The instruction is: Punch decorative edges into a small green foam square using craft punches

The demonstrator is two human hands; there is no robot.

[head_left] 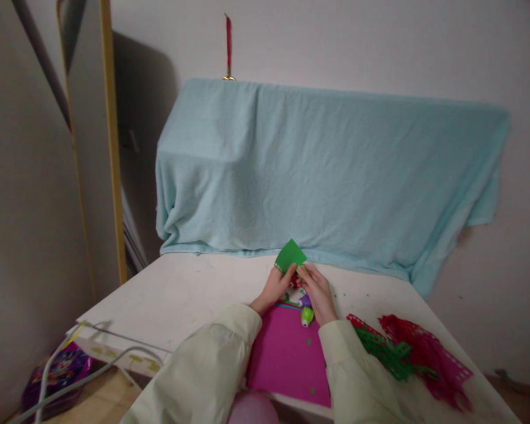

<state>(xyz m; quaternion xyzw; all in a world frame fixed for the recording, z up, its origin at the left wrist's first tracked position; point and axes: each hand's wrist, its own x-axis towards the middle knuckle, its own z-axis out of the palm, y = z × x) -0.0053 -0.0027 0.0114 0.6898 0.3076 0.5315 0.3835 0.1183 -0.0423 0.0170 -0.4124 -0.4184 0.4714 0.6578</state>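
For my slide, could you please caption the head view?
Both hands, left hand and right hand, pinch a green paper piece above a magenta sheet.

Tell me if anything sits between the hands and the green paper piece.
Nothing visible does. The left hand and right hand both already pinch the green paper piece at its lower edge.

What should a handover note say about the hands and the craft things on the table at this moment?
Left hand and right hand both pinch the lower edge of a small green paper piece, held up over the white table.
Small paper punches sit beside the right hand, at the top of a magenta sheet.
Done: punched green and red scraps piled at right.
Left: cannot tell from this view.
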